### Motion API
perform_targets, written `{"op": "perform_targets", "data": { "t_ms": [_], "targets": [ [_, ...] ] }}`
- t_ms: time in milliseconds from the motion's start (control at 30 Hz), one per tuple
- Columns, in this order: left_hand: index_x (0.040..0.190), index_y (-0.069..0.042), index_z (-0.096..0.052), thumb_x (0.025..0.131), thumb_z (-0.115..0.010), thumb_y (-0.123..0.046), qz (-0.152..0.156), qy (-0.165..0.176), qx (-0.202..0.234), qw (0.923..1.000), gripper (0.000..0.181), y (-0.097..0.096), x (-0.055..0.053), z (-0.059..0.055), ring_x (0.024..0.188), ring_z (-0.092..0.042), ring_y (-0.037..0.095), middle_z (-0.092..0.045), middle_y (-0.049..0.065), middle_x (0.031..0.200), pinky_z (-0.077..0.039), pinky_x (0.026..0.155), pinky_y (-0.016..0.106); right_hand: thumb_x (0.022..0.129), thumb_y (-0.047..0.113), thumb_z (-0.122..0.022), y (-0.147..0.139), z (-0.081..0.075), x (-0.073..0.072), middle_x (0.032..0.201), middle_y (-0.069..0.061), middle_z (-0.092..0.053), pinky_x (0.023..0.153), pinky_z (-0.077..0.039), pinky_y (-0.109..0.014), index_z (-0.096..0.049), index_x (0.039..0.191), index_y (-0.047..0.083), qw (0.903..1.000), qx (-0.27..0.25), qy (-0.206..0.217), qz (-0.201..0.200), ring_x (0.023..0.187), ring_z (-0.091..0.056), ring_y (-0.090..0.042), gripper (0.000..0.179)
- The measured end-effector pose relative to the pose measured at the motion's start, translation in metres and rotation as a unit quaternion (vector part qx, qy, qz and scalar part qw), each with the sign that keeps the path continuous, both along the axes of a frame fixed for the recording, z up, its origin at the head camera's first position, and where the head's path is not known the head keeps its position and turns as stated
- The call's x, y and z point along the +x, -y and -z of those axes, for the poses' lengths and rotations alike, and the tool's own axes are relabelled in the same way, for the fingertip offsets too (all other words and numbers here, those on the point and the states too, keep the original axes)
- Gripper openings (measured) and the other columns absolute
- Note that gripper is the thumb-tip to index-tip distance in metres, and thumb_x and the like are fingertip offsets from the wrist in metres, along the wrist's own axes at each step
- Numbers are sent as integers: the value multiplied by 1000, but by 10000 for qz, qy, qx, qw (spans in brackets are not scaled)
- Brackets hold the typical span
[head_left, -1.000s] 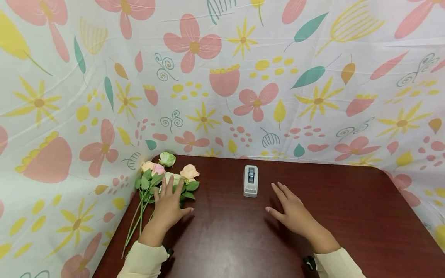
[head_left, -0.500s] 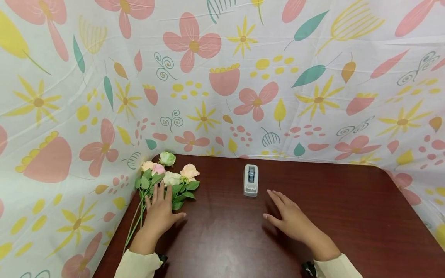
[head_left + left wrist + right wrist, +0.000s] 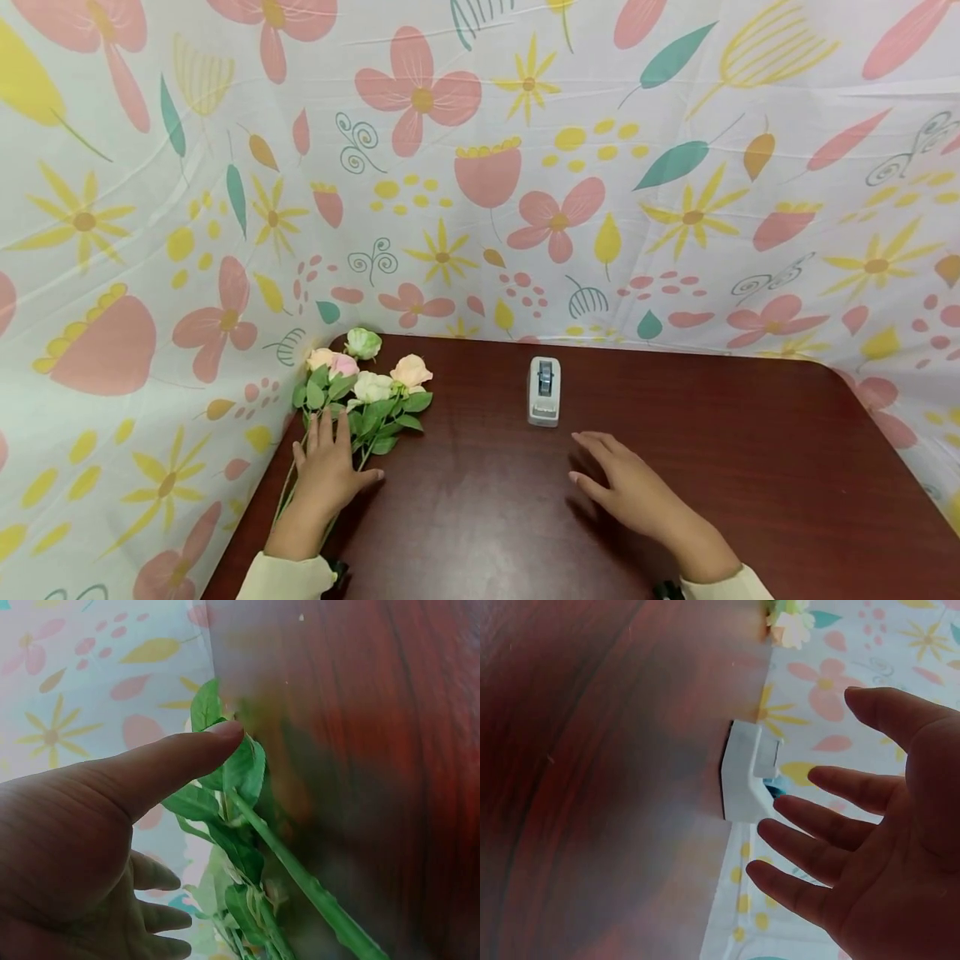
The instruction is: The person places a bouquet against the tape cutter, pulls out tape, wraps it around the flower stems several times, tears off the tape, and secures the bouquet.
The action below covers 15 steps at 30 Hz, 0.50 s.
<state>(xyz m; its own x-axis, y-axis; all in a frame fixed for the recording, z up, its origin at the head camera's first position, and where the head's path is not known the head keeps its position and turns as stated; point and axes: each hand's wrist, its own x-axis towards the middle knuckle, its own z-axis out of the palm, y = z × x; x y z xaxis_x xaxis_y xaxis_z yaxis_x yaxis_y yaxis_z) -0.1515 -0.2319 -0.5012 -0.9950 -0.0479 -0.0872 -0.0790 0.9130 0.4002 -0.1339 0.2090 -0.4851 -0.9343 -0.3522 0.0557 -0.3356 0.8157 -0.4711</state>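
Note:
My left hand (image 3: pixel 325 471), fingers spread, hovers over the green stems of the artificial flowers (image 3: pixel 372 387) at the table's left side. The blooms are cream, peach, pink and pale green, with leafy stems running toward me. In the left wrist view a stem (image 3: pixel 307 881) and leaves show just past the thumb, and nothing is gripped. My right hand (image 3: pixel 633 492) is held over the table, fingers extended, holding nothing. Ahead of it and slightly left stands a white tape dispenser (image 3: pixel 543 392) with a roll of tape, seen side-on (image 3: pixel 744 776) in the right wrist view.
A dark reddish-brown wooden table (image 3: pixel 480 517) with rounded far corners lies under both hands. White cloth (image 3: pixel 555 100) printed with flowers and leaves hangs along the back and the left side, close to the table's edges. Cream sleeves (image 3: pixel 288 577) cover both forearms.
My left hand has drawn back toward me and to the left, off the blooms and over the stems. My right hand has also drawn back a little. The dispenser and flowers stay put.

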Motion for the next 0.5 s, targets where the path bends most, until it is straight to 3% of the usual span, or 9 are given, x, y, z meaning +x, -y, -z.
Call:
{"op": "perform_targets", "data": {
  "t_ms": [233,500],
  "targets": [
    [161,-1,-12,76,-87,-45,-78,209,48,9997,121,7,3,2,151,6,56,1,36,164,-1,108,84,99,34,-65,6,5,2,140,-8,-58,103,-49,-55,-52,146,12,9996,-57,276,-70,130,-58,-32,55],
    [160,2,-15,75,-86,-50,-241,387,-41,9989,122,15,6,4,151,4,57,0,37,163,-1,108,84,100,34,-64,17,6,-2,138,-6,-60,102,-50,-51,-53,145,11,9991,-74,331,-242,128,-60,-28,52]
  ]
}}
